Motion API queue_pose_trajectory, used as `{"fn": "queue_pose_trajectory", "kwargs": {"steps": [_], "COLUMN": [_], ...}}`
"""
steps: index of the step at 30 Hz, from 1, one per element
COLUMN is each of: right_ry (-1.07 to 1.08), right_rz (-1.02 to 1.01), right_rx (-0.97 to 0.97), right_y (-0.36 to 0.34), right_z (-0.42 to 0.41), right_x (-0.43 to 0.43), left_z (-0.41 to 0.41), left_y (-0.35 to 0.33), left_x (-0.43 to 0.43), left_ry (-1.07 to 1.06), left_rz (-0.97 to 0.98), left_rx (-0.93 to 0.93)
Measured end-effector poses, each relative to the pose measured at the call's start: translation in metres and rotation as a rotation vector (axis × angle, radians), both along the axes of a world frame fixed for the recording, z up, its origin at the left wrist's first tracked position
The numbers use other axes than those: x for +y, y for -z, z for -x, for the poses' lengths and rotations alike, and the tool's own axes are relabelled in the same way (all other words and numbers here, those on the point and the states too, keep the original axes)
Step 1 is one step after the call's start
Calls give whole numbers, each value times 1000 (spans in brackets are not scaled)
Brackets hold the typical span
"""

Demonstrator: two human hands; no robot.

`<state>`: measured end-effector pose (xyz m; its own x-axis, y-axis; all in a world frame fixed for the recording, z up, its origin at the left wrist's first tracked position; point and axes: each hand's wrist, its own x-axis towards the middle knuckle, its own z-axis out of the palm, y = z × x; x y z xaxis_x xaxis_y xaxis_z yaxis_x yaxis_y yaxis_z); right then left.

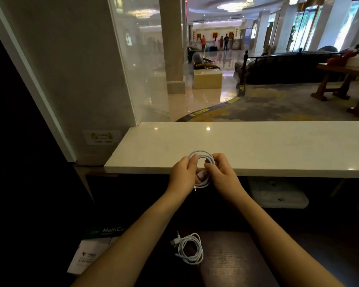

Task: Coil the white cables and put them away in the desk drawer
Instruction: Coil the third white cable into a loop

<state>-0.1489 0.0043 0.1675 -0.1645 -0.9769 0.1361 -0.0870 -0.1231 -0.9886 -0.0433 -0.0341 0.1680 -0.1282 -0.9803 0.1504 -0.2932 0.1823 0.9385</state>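
Nearest me, one white cable (188, 248) lies coiled on the dark surface (232, 262). Beyond it, my left hand (182, 172) and right hand (221, 171) each pinch a second cable (201, 174), looped in the air at the pale surface's (267, 146) front edge. My grip holds the coil; I judge the loose plug end should wrap the turns snugly.

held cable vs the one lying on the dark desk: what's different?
The held cable is gripped by the left hand and right hand, by the white counter edge; the desk cable lies on the dark desk, untouched. The held cable's loops look tighter; the desk cable's sprawl, plugs sticking out. Both are white and coiled.
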Motion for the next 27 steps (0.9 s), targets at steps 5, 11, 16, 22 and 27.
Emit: {"fn": "queue_pose_trajectory", "kwargs": {"steps": [5,11,16,22,27], "right_ry": [152,303,434,394,444], "right_rz": [137,146,223,216,284], "right_rx": [286,291,149,-83,-112], "right_y": [-4,-1,2,3,0], "right_z": [-2,-8,-15,-22,-19], "right_x": [-7,-6,-6,-3,-7], "left_z": [6,11,13,8,5], "left_y": [-2,-2,-6,-7,-12], "left_x": [-3,3,3,1,0], "left_ry": [-85,-93,-119,-30,52], "left_rz": [60,115,149,-66,-177], "left_rx": [59,116,40,237,355]}}
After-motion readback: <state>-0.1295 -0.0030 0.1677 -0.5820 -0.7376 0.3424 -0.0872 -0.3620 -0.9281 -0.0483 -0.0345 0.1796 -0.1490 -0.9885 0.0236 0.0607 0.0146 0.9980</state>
